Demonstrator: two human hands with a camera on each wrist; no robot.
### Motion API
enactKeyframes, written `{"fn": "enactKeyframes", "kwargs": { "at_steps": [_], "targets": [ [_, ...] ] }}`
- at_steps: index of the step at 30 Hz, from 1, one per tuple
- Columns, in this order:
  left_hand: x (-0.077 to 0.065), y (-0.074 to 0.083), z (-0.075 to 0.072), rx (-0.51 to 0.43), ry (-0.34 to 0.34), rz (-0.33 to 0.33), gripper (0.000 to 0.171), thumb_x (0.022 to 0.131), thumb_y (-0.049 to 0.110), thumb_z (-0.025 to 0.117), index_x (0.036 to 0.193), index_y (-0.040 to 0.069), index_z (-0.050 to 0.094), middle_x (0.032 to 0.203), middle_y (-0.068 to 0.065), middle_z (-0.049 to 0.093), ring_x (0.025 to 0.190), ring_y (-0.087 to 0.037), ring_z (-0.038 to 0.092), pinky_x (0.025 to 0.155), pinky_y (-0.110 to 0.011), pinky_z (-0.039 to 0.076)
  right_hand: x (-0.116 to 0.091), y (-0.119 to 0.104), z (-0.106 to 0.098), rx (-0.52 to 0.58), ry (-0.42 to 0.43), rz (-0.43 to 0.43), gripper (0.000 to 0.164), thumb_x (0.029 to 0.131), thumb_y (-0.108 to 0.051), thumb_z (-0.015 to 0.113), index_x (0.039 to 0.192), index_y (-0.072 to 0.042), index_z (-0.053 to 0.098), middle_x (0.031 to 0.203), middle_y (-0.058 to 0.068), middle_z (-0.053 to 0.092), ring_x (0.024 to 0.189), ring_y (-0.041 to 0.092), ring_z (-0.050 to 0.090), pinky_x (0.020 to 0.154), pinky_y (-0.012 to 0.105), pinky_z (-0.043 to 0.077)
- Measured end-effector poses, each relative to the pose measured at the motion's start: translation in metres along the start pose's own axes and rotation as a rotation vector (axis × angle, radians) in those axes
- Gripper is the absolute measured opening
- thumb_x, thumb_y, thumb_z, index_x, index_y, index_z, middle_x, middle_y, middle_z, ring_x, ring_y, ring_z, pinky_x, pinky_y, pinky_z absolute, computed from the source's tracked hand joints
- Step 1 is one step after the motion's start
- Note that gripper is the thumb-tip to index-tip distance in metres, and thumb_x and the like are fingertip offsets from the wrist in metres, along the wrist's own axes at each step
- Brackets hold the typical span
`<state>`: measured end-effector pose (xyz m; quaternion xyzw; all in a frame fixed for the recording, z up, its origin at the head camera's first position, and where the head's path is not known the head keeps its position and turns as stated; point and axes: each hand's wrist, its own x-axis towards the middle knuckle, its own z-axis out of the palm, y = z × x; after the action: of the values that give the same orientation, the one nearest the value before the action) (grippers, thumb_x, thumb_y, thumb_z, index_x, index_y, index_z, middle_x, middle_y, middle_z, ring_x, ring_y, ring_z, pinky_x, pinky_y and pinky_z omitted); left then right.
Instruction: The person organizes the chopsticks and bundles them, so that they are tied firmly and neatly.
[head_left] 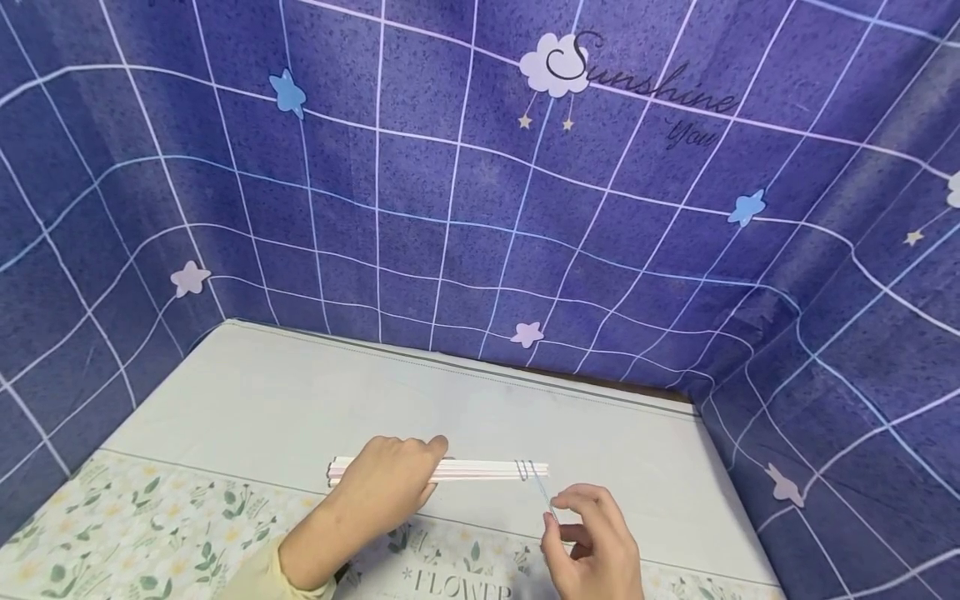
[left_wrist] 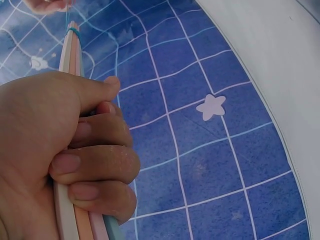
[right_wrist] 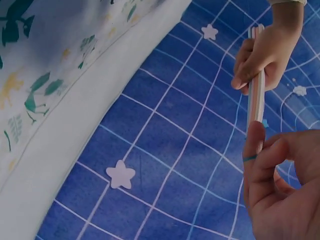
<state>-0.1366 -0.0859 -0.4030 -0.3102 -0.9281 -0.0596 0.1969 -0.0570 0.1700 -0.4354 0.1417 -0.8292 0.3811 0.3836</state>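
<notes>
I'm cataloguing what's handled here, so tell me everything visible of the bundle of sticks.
The bundle of sticks is straight and slim, in white, peach, pink and pale blue, material unclear. It is held crosswise over the tabletop, the left hand gripping it nearer its left end. A blue band circles it near the right end, a strand pinched by the right hand.
</notes>
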Motion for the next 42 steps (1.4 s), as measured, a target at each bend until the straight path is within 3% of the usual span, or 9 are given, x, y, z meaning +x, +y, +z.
{"fn": "enactKeyframes", "kwargs": {
  "at_steps": [6, 10, 15, 20, 26, 32, 36, 40, 42],
  "targets": [
    [0.000, 0.001, 0.001, 0.008, -0.014, 0.007, 0.022, 0.085, 0.024, 0.084, 0.096, 0.011, 0.070, 0.070, -0.001, 0.073, 0.052, -0.012, 0.061, 0.049, -0.030, 0.051, 0.004, 0.000, 0.001, 0.154, -0.027, 0.188, 0.036, 0.080, 0.024, 0.066, 0.085, -0.012, 0.069, 0.104, 0.004, 0.069, 0.046, -0.005, 0.060, 0.041, 0.014, 0.046],
    [0.000, 0.001, 0.002, 0.021, -0.011, 0.008, 0.021, 0.085, 0.023, 0.083, 0.093, 0.012, 0.068, 0.067, -0.001, 0.071, 0.050, -0.011, 0.058, 0.048, -0.031, 0.049, 0.007, -0.001, -0.002, 0.153, -0.068, 0.304, 0.032, 0.082, 0.020, 0.071, 0.086, -0.011, 0.076, 0.108, 0.007, 0.073, 0.045, -0.004, 0.059, 0.042, 0.016, 0.047],
    [-0.001, 0.001, 0.001, 0.018, -0.015, 0.008, 0.020, 0.087, 0.023, 0.082, 0.092, 0.011, 0.067, 0.066, -0.001, 0.070, 0.049, -0.011, 0.055, 0.048, -0.031, 0.049, 0.013, -0.001, -0.007, 0.231, -0.208, 0.477, 0.012, 0.084, 0.003, 0.082, 0.091, -0.007, 0.080, 0.116, 0.010, 0.075, 0.045, 0.003, 0.063, 0.038, 0.021, 0.046],
    [-0.001, 0.000, 0.002, -0.010, -0.021, 0.022, 0.018, 0.088, 0.023, 0.080, 0.091, 0.012, 0.066, 0.065, 0.000, 0.069, 0.048, -0.008, 0.050, 0.047, -0.029, 0.047, 0.017, 0.005, -0.012, 0.409, -0.376, 0.712, 0.010, 0.096, -0.011, 0.074, 0.100, -0.003, 0.078, 0.124, 0.010, 0.074, 0.050, 0.016, 0.070, 0.033, 0.029, 0.045],
    [-0.001, 0.000, 0.003, -0.029, -0.026, 0.040, 0.020, 0.087, 0.023, 0.081, 0.088, 0.013, 0.063, 0.065, 0.001, 0.068, 0.049, -0.008, 0.052, 0.047, -0.028, 0.046, 0.015, 0.024, -0.017, 0.713, -0.549, 0.682, 0.035, 0.113, -0.021, 0.050, 0.113, 0.008, 0.070, 0.132, 0.007, 0.073, 0.063, 0.013, 0.075, 0.040, 0.027, 0.052],
    [0.000, 0.000, 0.003, -0.036, -0.022, 0.063, 0.021, 0.090, 0.028, 0.078, 0.088, 0.015, 0.061, 0.065, 0.003, 0.067, 0.050, -0.008, 0.053, 0.047, -0.030, 0.045, 0.014, 0.037, -0.021, 1.019, -0.695, 0.704, 0.044, 0.117, -0.027, 0.034, 0.120, -0.008, 0.073, 0.139, -0.007, 0.069, 0.075, 0.006, 0.078, 0.050, 0.017, 0.054],
    [0.000, -0.001, 0.003, -0.033, -0.023, 0.079, 0.022, 0.091, 0.028, 0.077, 0.088, 0.014, 0.061, 0.064, 0.003, 0.066, 0.049, -0.009, 0.053, 0.047, -0.031, 0.045, 0.014, 0.036, -0.021, 0.929, -0.693, 0.745, 0.042, 0.116, -0.029, 0.039, 0.124, -0.003, 0.071, 0.138, -0.006, 0.068, 0.075, 0.007, 0.077, 0.049, 0.019, 0.054],
    [-0.001, 0.000, 0.005, -0.026, -0.023, 0.078, 0.021, 0.091, 0.028, 0.077, 0.089, 0.014, 0.062, 0.064, 0.003, 0.066, 0.049, -0.008, 0.053, 0.047, -0.030, 0.045, 0.015, 0.029, -0.016, 0.704, -0.642, 0.733, 0.037, 0.110, -0.022, 0.057, 0.126, 0.010, 0.068, 0.140, 0.012, 0.061, 0.070, 0.010, 0.076, 0.043, 0.025, 0.052],
    [-0.001, 0.000, 0.006, -0.023, -0.020, 0.077, 0.020, 0.092, 0.028, 0.077, 0.088, 0.014, 0.062, 0.063, 0.003, 0.066, 0.049, -0.008, 0.052, 0.047, -0.030, 0.045, 0.016, 0.025, -0.015, 0.598, -0.627, 0.734, 0.034, 0.103, -0.020, 0.067, 0.123, 0.008, 0.070, 0.134, 0.021, 0.064, 0.057, 0.008, 0.070, 0.040, 0.026, 0.050]
  ]
}}
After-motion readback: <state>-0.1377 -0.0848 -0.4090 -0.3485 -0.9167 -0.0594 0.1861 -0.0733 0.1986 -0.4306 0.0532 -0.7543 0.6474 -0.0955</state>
